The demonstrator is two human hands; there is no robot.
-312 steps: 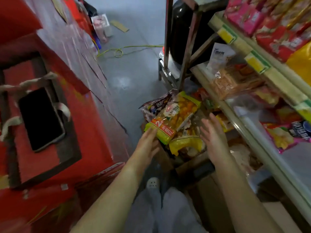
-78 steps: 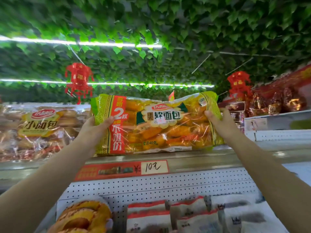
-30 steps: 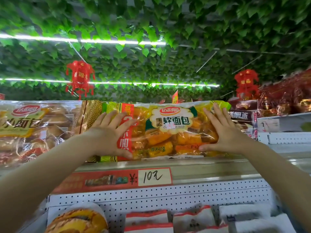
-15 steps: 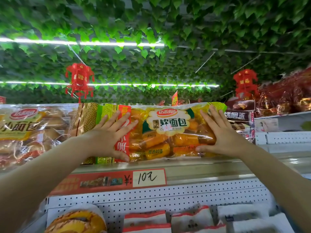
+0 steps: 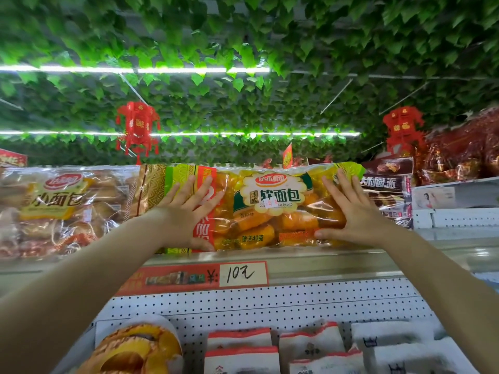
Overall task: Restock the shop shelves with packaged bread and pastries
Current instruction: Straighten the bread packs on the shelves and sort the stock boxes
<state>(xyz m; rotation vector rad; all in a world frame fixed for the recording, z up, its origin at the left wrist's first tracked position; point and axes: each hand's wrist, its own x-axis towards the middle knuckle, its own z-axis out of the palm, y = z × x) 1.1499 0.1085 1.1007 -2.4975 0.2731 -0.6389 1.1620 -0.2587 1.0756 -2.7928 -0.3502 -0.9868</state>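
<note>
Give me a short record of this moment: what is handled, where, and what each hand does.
item: yellow bread bag, standing on its long edge
place: top shelf, above the price tag reading 10
left hand: flat on the bag's left part, fingers straight
right hand: flat on the bag's right part, fingers straight
neighbour: small-bread bag, on its left
below: white packs on the lower shelf

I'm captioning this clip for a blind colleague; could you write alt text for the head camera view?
The left hand and right hand press flat against a yellow bread bag standing on a shop shelf. A handwritten price tag sits on the shelf edge below; green leaves and red lanterns hang overhead.
</note>
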